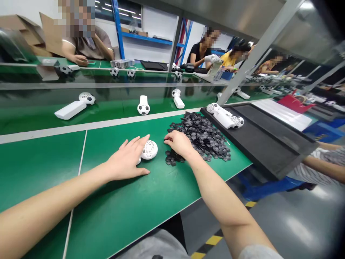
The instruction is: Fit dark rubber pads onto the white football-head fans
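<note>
On the green table (115, 216), my left hand (129, 158) lies over a white piece with a round, perforated ball head (150, 150). Its fingers are spread and the palm hides most of the piece's body. My right hand (179, 142) is at the left edge of a heap of small black pieces (205, 136), its thumb and fingertips pinched together. Whatever is between those fingertips is too small to make out. A short gap separates the ball head from my right fingertips.
Behind the table, a green belt (115, 104) carries white pieces with football-patterned heads (143, 108). At right, a black tray (258, 133) holds more white pieces (223, 117). Several people sit across the belt; another person's arm (326, 167) reaches in at right.
</note>
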Demonstrator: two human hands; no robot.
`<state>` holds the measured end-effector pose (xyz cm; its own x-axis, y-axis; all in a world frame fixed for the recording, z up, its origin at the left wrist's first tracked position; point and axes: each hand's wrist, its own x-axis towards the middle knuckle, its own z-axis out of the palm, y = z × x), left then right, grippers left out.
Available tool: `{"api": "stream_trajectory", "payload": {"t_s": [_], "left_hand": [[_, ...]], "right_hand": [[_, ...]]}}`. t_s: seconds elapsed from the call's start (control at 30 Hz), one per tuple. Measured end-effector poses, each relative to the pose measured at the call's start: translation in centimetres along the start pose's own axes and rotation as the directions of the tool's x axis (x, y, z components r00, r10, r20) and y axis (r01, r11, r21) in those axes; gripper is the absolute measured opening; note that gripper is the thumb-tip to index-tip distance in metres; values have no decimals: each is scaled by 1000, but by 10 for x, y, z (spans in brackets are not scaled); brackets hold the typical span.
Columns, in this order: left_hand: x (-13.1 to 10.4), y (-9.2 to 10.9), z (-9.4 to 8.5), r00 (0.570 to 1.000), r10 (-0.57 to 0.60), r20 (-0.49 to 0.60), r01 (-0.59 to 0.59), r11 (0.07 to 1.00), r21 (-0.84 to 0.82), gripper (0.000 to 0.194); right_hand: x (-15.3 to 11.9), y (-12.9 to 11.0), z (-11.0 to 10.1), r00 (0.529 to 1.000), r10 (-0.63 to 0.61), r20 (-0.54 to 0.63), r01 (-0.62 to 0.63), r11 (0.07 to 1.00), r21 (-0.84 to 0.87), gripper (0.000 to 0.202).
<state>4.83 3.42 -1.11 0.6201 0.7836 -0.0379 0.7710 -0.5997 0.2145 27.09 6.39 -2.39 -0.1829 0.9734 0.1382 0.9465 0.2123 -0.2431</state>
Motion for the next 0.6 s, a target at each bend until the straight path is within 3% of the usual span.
{"api": "stream_trajectory", "payload": {"t_s": [0.13, 0.27, 0.33, 0.4, 0.5, 0.6], "left_hand": [[-1, 1, -1, 997, -71, -28, 69, 994, -84, 79], [-1, -1, -2, 995, -85, -55, 76, 986, -148, 68], [1, -4, -2, 990, -124, -66, 112, 980, -166, 67], [6, -9, -2, 980, -187, -63, 170, 964, -204, 69], [10, -16, -2, 972, -231, -39, 212, 939, -271, 73], [9, -18, -1, 972, -225, -61, 199, 938, -283, 74]], "right_hand": [[-2, -8, 2, 997, -73, 1, 71, 978, -195, 19], [-1, -6, 6, 998, -52, -39, 42, 975, -217, 26], [-1, -3, 8, 994, -69, -80, 59, 991, -120, 27], [-1, -2, 8, 984, -107, -141, 121, 988, 96, 23], [-5, -8, 5, 965, -119, -233, 214, 871, 442, 13], [-10, -18, 0, 931, -201, -304, 343, 767, 542, 7]]}}
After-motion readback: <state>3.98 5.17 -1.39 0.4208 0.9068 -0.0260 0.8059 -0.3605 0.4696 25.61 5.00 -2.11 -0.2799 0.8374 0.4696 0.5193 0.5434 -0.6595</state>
